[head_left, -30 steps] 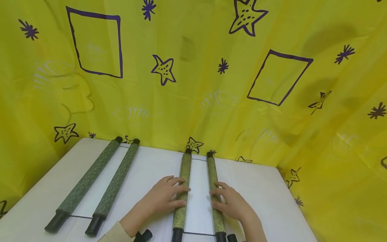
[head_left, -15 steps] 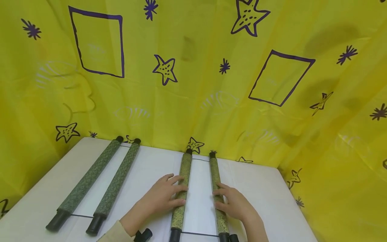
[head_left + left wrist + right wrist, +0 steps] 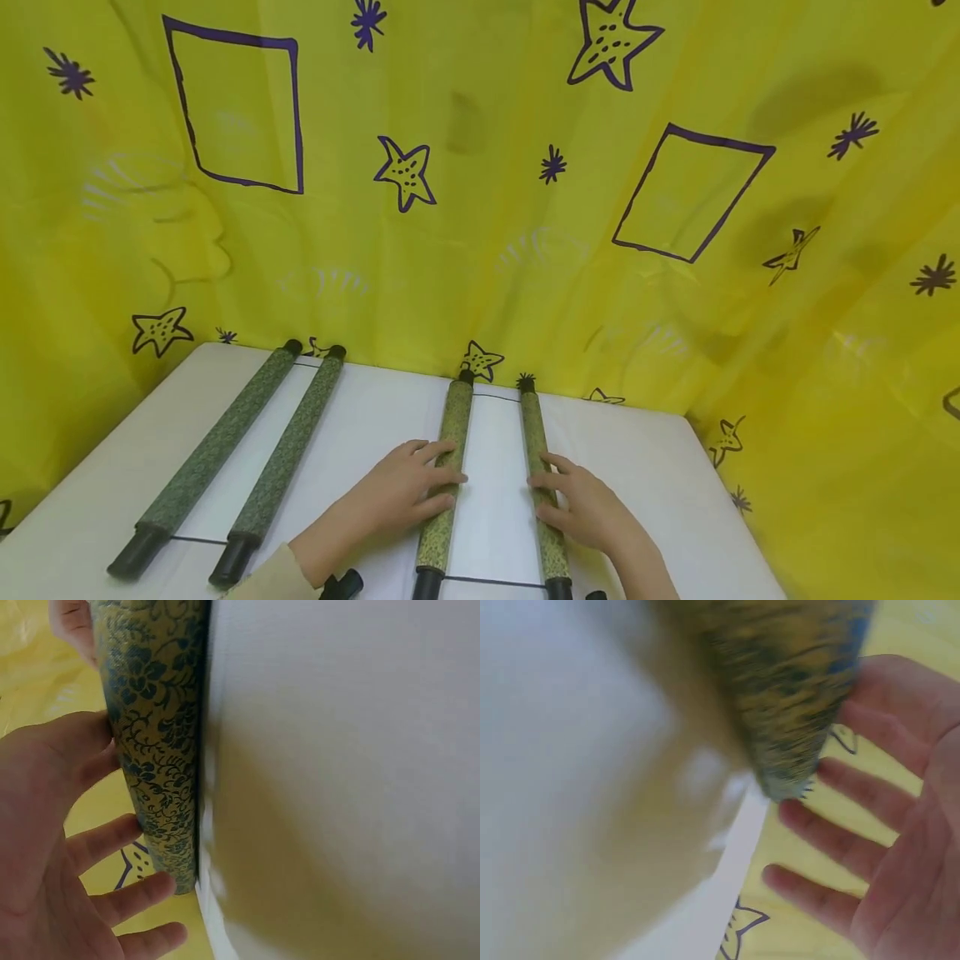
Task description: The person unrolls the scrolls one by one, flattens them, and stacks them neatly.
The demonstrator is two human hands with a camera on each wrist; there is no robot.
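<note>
A partly unrolled scroll lies upright in front of me on the white table, a white strip [image 3: 495, 500] showing between its two rolls. Both rolls have yellow-green floral cloth and black end knobs. On the left roll [image 3: 437, 533] rest the fingers of my left hand [image 3: 405, 487], loosely extended. My right hand [image 3: 581, 504] touches the right roll [image 3: 534, 429] from its outer side, its fingers spread. In the left wrist view the thumb and fingers meet the floral roll [image 3: 154, 727] at its side. The right wrist view shows a blurred roll [image 3: 787, 690] beside nearly straight fingers.
Another scroll [image 3: 217, 450], dark green with black knobs, lies partly open on the left. The white table [image 3: 630, 467] ends at a yellow curtain [image 3: 480, 208] with purple stars and frames. A black object [image 3: 342, 585] is partly visible under the left wrist.
The two rolls of the yellow-green scroll have moved apart, mainly at the near end, and the white strip between them is wider. Both hands moved outward with them.
</note>
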